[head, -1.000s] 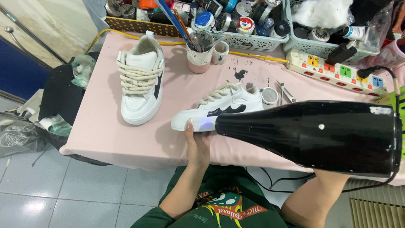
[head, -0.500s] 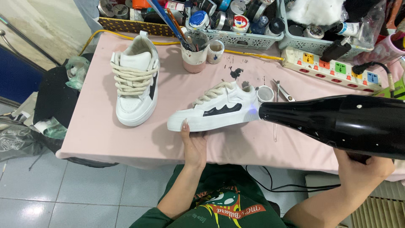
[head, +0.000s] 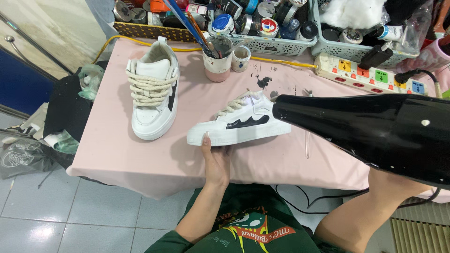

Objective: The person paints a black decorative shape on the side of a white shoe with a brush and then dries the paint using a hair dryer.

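White sneaker (head: 239, 124), black side panel, lies near front edge of pink counter (head: 140, 159). Our left hand (head: 216, 161): fingers flat against sole, steadying. Right hand mostly hidden; we judge grip closed on black hair dryer (head: 370, 129), nozzle just beside heel. Risk: heat scorching sneaker; second sneaker (head: 152, 96) well apart.

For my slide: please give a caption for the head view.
Left hand steadies a white sneaker while a black hair dryer points at it.

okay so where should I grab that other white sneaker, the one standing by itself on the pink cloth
Probably by the heel collar of the white sneaker, coming from above. It stands upright on its sole, heel toward the baskets, and the open collar with its pull tab sticks up clear. The thick rope laces cover the middle, so pinch behind them.
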